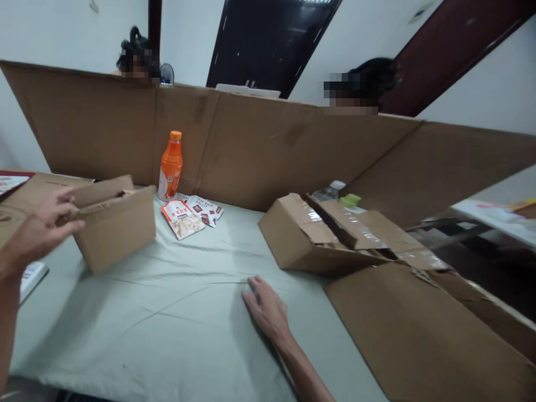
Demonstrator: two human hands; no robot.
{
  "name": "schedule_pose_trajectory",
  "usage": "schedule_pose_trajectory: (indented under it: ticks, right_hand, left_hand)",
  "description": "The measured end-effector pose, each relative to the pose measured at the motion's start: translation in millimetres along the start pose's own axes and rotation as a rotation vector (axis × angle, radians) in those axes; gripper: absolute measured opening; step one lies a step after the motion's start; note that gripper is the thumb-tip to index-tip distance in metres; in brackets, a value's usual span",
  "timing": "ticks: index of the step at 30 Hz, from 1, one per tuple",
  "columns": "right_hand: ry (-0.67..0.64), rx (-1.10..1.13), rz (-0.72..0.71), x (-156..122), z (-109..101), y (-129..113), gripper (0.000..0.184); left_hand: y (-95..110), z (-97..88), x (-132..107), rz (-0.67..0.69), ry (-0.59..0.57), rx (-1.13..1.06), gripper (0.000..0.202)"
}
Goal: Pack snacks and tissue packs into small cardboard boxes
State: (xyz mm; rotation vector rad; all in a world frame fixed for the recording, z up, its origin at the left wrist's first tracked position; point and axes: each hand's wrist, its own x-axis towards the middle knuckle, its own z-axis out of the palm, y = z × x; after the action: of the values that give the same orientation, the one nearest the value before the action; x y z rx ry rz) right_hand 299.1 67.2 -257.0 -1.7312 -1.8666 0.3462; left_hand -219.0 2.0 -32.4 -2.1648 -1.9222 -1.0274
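Observation:
At the left, my left hand [44, 231] has its fingers closed over the near left top edge of a small open-topped cardboard box [119, 231]. The box stands on the pale green tablecloth [180, 335], and its inside is mostly hidden. My right hand [267, 309] rests low on the cloth with nothing visible in it, its fingers loosely stretched forward. Behind the box stands an orange bottle [171, 167] with an orange cap. In front of the bottle lie an orange-and-white food packet [183, 219] and a white packet with brown squares [207, 210].
A tall cardboard screen [268, 151] runs along the back, with two people's heads above it. Taped cardboard boxes [301, 234] and a larger carton [422, 329] fill the right side. A clear bottle [330, 191] and a green item [350, 200] show behind them.

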Motion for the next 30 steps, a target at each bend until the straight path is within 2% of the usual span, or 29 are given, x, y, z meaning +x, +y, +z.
schedule_pose_trajectory:
  ticks: [2, 5, 8, 12, 16, 18, 20, 22, 25, 28, 30]
  right_hand:
    - [-0.050, 0.270, -0.001, 4.0, -11.3, -15.6, 0.056]
    - [-0.140, 0.607, -0.014, 10.0, -25.6, -50.0, 0.068]
    - [-0.182, 0.788, -0.036, 19.8, -31.1, -83.1, 0.078]
    - [-0.218, 0.926, -0.059, 28.2, -33.4, -111.5, 0.089]
    - [-0.417, 0.989, -0.006, 19.9, -36.6, -120.5, 0.074]
    - [-0.430, 0.991, 0.029, 19.5, -37.7, -117.0, 0.071]
    - [-0.366, 0.970, 0.012, 29.8, -38.4, -110.2, 0.073]
    - [-0.310, 0.925, -0.019, 53.1, -38.1, -103.2, 0.079]
    - [-0.280, 0.723, -0.043, 107.6, -30.5, -99.9, 0.082]
    - [-0.289, 0.509, -0.036, 167.2, -5.1, -110.2, 0.069]
    - [-0.318, 0.423, -0.019, 198.7, 21.8, -122.9, 0.059]
  left_hand:
    - [40.3, 18.2, -28.7, 0.068, -0.047, -0.040, 0.039]
    - [97.0, 40.3, -56.7, 0.201, -0.126, -0.109, 0.027]
    - [128.8, 44.1, -69.5, 0.263, -0.176, -0.172, 0.027]
    - [130.4, 35.8, -74.4, 0.262, -0.217, -0.244, 0.026]
    - [124.6, 41.9, -84.2, 0.262, -0.214, -0.271, 0.028]
    - [125.1, 52.4, -93.0, 0.245, -0.173, -0.288, 0.043]
    - [125.7, 65.4, -102.5, 0.210, -0.109, -0.287, 0.059]
    - [124.9, 78.9, -111.1, 0.166, -0.032, -0.277, 0.070]
    - [121.1, 97.4, -120.6, 0.117, 0.089, -0.294, 0.081]
    - [116.0, 112.9, -128.1, 0.108, 0.163, -0.319, 0.083]
    - [112.1, 123.3, -133.2, 0.097, 0.103, -0.252, 0.086]
